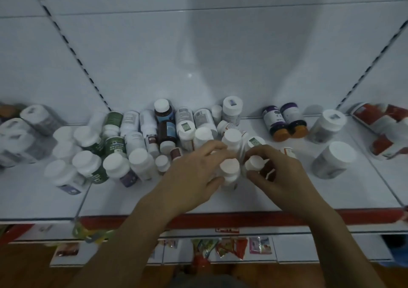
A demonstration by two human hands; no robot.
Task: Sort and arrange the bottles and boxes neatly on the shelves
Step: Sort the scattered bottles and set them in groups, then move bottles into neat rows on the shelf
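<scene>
White shop shelf (pixel 132 201) with a red front strip, backed by a plain white panel (pixel 154 55) between slotted uprights (pixel 72 49). Crowded across the middle with white-capped bottles, some upright, some on their sides. Among them green-labelled bottles (pixel 114 146) left of centre and a brown bottle with a blue label (pixel 164 113) at the back, propped on others. Further left, grey-labelled jars (pixel 37 115) lying tilted. Right of centre, two purple-labelled bottles with orange caps (pixel 276 122) lying side by side and touching, caps toward the front. Beyond them two large white-lidded jars (pixel 335 155), one behind the other, apart. At the far right edge, red-and-white boxes (pixel 384 122) piled askew.

At the front of the crowd, both hands close together. Left hand (pixel 192 177) curled round a white-capped bottle (pixel 229 168), thumb on the near side, fingers over the far side, cap facing up. Right hand (pixel 280 175) pinching a smaller bottle with a dark red label (pixel 254 164), thumb below, fingers over the top. Both held bottles just beside each other; touching or not, cannot tell.

Below the red strip, a lower shelf (pixel 309 250) with coloured packets (pixel 229 246), blurred.
</scene>
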